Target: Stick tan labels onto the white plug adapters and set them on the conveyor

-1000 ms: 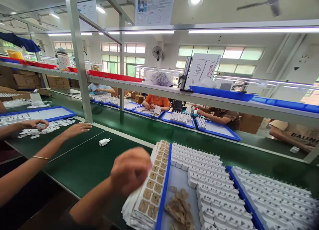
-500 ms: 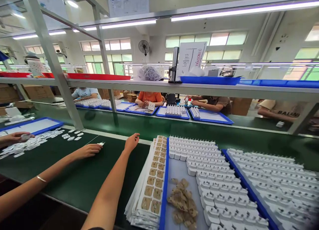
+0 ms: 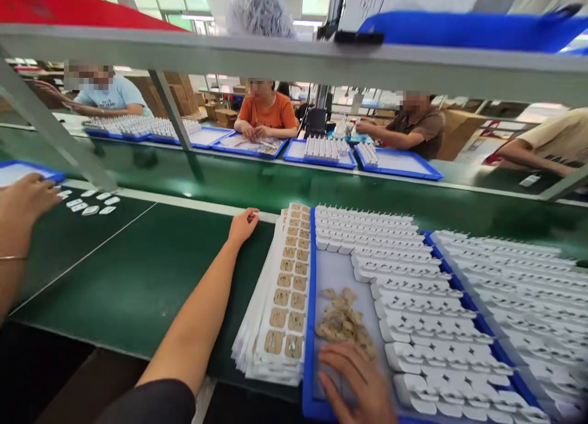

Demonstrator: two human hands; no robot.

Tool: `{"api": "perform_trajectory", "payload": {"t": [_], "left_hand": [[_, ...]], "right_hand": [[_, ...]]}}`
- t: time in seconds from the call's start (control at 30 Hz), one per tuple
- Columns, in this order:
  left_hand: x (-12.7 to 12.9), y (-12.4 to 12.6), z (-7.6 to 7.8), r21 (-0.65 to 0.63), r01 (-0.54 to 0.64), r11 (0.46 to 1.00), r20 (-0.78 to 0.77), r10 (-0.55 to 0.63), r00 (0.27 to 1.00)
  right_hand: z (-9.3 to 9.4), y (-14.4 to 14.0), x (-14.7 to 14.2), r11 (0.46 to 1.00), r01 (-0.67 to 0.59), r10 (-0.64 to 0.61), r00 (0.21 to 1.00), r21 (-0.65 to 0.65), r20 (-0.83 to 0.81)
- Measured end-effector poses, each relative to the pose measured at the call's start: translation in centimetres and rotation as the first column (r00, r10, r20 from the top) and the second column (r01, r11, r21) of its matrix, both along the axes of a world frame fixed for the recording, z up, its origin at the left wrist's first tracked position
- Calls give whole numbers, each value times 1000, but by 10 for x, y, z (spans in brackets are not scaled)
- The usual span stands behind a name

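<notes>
Head view: left hand [image 3: 242,225], fingers loosely curled and holding nothing, rested on the green conveyor belt [image 3: 151,271] beside the stacked white sticker sheets [image 3: 280,301]; right hand [image 3: 356,384], fingers spread, lay flat inside the blue plastic tray [image 3: 307,326] near brown peeled backings [image 3: 342,317].

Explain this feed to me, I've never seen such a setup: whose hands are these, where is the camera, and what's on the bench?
There is no machine: a person works bare-handed, and the camera sits on their head, looking forward and down. Their left hand stretches out to the dark green conveyor belt, fingers curled; whether it holds anything is unclear. Their right hand rests in the blue plastic tray, beside a pile of tan peeled label scraps. Rows of small white plastic plug housings fill the tray. Left of it lies a stack of white label sheets. The braceleted hand at far left belongs to a co-worker.
</notes>
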State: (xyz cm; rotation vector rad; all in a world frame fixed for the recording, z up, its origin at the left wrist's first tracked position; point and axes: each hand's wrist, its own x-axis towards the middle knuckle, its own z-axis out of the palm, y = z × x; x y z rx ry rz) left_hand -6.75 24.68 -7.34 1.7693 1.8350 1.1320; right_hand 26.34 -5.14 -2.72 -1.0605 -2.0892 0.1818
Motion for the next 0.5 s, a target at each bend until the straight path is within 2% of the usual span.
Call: {"api": "perform_trajectory", "payload": {"t": [0.13, 0.23, 0.3, 0.5], "left_hand": [[0, 3, -5, -6, 5, 1000, 5, -5, 1000], [0, 1, -4, 5, 6, 1000, 18, -6, 1000], [0, 0, -3, 10, 5, 1000, 26, -5, 1000], [1, 1, -3, 13, -5, 1000, 43, 5, 999]], "right_hand": [[6, 5, -31, 997, -69, 60, 979, 38, 195], [3, 6, -51, 998, 0, -16, 962, 56, 272], [0, 8, -55, 997, 19, -39, 958, 73, 283], [-2, 8, -44, 997, -35, 16, 967, 72, 253]]}}
